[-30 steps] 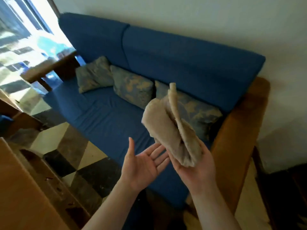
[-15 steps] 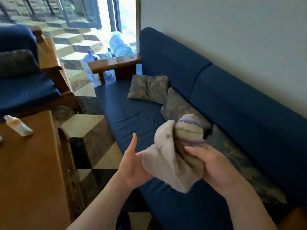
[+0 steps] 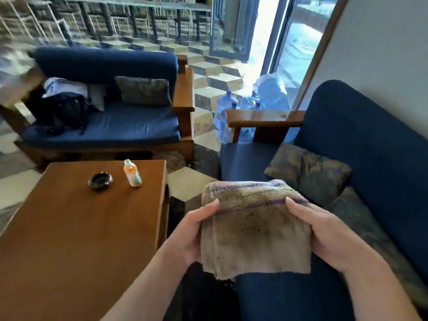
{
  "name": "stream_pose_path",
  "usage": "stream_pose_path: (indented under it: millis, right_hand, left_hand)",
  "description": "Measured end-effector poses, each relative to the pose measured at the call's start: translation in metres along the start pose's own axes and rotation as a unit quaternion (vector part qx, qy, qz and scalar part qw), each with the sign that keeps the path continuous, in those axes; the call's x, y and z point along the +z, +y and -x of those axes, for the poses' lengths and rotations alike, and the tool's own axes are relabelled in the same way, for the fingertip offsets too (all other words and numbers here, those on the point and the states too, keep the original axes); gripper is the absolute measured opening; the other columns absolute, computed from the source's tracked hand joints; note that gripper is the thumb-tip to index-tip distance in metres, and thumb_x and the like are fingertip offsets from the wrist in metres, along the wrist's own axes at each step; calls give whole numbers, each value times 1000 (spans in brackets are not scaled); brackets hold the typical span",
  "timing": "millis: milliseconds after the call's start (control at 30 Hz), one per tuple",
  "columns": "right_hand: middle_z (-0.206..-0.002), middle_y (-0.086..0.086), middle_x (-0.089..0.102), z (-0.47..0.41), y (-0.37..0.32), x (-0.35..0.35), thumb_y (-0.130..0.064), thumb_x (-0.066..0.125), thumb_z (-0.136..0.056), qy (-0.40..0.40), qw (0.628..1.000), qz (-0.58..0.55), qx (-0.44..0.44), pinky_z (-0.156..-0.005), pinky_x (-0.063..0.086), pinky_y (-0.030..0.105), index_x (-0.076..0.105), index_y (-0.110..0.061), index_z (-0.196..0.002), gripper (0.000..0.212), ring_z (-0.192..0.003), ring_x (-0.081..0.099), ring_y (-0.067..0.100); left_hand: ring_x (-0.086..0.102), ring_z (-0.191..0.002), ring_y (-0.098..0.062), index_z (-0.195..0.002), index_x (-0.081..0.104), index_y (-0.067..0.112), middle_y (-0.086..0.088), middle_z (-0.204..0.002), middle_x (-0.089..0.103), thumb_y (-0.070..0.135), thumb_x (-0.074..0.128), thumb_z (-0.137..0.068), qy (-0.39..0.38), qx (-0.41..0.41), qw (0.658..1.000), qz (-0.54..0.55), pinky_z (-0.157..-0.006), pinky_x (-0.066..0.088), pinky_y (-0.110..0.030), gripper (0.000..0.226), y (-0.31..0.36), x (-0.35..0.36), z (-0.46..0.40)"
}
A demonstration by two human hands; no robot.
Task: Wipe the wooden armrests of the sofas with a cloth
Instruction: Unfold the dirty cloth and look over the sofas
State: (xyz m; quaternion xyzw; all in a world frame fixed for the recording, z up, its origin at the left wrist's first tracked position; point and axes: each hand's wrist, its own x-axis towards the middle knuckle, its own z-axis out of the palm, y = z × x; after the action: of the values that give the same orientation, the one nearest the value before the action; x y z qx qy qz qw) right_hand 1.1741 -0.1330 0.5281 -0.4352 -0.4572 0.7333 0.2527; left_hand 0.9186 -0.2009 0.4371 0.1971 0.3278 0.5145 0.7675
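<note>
Cloth now folded flat, your left hand and right hand gripping its sides; far armrest ahead, unwiped yet, go there next

Lounge: blue sofas, coffee table
</note>
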Motion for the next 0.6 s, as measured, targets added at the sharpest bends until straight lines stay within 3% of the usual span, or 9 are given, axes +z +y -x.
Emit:
stream_pose_path:
  millis: [133, 233, 333, 500, 600]
  right_hand:
    - [-125, 11, 74, -76, -7, 5, -38, 74, -83, -23, 999, -35, 12, -86, 61, 38, 78, -26, -115, 34, -116, 71, 28]
    - [-117, 12, 77, -139, -2, 13, -34, 71, -87, 1, 997, -27, 67, -88, 57, 45, 73, -23, -121, 36, -108, 73, 33]
    - [-115, 14, 77, -199, 2, 20, -27, 63, -98, -2, 994, -17, 104, -89, 57, 45, 68, -18, -126, 29, -104, 75, 33]
    - [-109, 13, 79, -300, -22, 3, -30, 67, -97, 5, 990, -31, 139, -83, 57, 44, 70, -21, -120, 25, -97, 77, 33]
    - [-113, 15, 78, -362, -42, -9, -32, 69, -95, -12, 986, -30, 161, -85, 57, 45, 70, -20, -122, 30, -100, 76, 34]
  left_hand:
    - [59, -126, -40, -144, 55, 10, -21, -137, 61, 30, 76, -91, 34, 59, 998, 1, -100, 48, -55, 60, 33, -40, -24]
    - [61, -123, -38, -136, 64, 7, -21, -132, 64, 42, 79, -86, 80, 55, 995, 38, -108, 44, -53, 62, 53, -61, -46]
    - [53, -136, -38, -140, 62, 8, -22, -143, 59, 45, 73, -92, 135, 55, 988, 39, -124, 28, -51, 62, 74, -80, -74]
    - [51, -138, -39, -144, 58, 10, -22, -148, 54, 29, 69, -97, 167, 82, 982, 34, -119, 34, -55, 52, 126, -105, -136]
    - [60, -130, -38, -139, 61, 14, -21, -141, 60, 19, 78, -91, 198, 68, 978, -8, -104, 51, -49, 52, 163, -117, -182]
